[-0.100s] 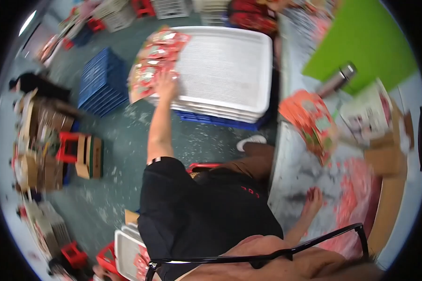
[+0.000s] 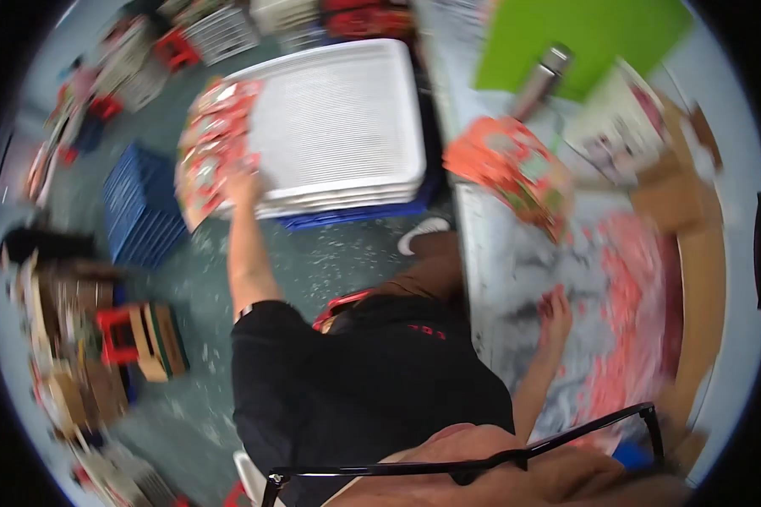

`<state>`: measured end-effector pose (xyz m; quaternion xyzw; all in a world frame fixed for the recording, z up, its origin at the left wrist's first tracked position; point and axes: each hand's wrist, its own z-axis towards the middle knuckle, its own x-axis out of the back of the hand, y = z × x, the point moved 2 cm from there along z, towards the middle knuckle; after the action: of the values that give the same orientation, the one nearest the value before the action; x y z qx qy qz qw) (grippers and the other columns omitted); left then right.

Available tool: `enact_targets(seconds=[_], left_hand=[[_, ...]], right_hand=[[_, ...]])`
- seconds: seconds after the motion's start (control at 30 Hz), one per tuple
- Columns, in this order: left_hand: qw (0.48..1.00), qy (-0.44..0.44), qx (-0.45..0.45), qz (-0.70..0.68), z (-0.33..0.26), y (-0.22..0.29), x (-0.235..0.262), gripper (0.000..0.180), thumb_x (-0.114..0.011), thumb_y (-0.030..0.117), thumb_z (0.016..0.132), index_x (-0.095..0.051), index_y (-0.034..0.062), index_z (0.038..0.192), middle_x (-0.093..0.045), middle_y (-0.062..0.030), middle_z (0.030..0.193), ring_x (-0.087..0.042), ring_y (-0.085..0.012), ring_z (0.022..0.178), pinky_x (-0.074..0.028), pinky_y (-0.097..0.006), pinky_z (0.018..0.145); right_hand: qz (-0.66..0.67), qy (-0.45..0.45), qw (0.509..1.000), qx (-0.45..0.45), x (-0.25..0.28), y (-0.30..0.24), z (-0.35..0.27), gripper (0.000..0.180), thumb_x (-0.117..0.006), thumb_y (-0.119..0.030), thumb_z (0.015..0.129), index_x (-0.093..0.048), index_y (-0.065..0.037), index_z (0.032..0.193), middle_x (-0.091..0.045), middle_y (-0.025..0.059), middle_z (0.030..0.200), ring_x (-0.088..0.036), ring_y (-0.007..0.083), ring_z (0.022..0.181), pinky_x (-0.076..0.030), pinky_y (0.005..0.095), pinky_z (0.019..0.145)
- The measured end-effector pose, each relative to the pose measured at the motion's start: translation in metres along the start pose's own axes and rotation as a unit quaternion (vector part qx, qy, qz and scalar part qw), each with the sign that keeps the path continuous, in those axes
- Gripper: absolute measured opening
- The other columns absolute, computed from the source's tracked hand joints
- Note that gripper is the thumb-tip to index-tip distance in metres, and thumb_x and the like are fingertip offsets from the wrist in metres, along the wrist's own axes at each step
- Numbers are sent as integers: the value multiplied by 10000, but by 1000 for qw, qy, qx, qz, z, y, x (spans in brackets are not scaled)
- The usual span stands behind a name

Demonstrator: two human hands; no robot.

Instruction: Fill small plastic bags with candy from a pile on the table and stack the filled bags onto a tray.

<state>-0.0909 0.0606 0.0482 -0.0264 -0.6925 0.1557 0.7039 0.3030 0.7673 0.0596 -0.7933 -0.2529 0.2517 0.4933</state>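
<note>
My left hand (image 2: 243,183) reaches far out and rests on red-and-clear flat packets (image 2: 220,127), its fingers blurred but looking stretched out over them. Those packets overlap in rows along the left side of a white ribbed tray (image 2: 338,118), some hanging past its edge. Over the metal table (image 2: 503,287) on the right, my right hand (image 2: 555,314) is held with its fingers curled together. Something small and reddish may be at its fingertips, too blurred to name. Beyond that hand lie a fan of orange-red packets (image 2: 503,160) and a spread of small pink pieces (image 2: 626,296).
Under the tray are more white trays and a blue crate base (image 2: 355,217). A blue crate stack (image 2: 144,207) stands left on the green floor. On the table are a metal flask (image 2: 543,80), a green board (image 2: 583,42), a white bag (image 2: 617,127) and cardboard (image 2: 676,198).
The whole view has swung, so the tray and table appear farther left. My left hand stays on the packets, and my right hand is still curled over the table.
</note>
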Motion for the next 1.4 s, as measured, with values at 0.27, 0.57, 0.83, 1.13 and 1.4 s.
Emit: enact_targets(seconds=[0.27, 0.57, 0.83, 1.13, 1.4], left_hand=[[988, 89, 107, -62, -12, 81, 49, 500, -538, 424, 885, -602, 136, 1289, -549, -181, 1361, -478, -353, 1291, -320, -513, 1098], [741, 70, -410, -527, -171, 464, 276, 288, -731, 273, 819, -636, 14, 899, -646, -172, 906, -619, -342, 871, -485, -440, 770], [773, 26, -479, -415, -180, 576, 235, 384, -628, 352, 871, -604, -13, 987, -638, -242, 971, -641, -402, 931, -528, -468, 817], [755, 41, -451, -474, -171, 567, 245, 225, -616, 204, 847, -678, -11, 826, -683, -233, 791, -680, -398, 761, -542, -480, 746], [658, -307, -478, -494, -266, 505, 271, 195, -736, 142, 807, -611, 7, 740, -635, -94, 611, -609, -161, 499, -480, -318, 491]], right_hand=[[-38, 30, 998, 34, 5, -29, -3, 195, -581, -161, 981, -652, 7, 1048, -687, 66, 910, -654, 135, 793, -525, 257, 707], [-243, 27, 948, 203, -29, -35, 2, 159, -644, -127, 923, -674, -29, 1045, -686, 55, 909, -652, 146, 778, -511, 262, 708], [-348, 72, 884, 304, -23, -39, -32, 124, -656, -63, 877, -681, -21, 991, -671, 106, 941, -641, 198, 799, -503, 282, 706], [-316, 34, 908, 272, -31, -40, -26, 115, -656, -92, 897, -679, -12, 976, -674, 117, 924, -647, 227, 722, -518, 319, 660], [-439, 89, 691, 568, -85, -100, -41, 399, -710, -43, 765, -638, -60, 1158, -627, 75, 1150, -564, 292, 1154, -400, 445, 1017]])
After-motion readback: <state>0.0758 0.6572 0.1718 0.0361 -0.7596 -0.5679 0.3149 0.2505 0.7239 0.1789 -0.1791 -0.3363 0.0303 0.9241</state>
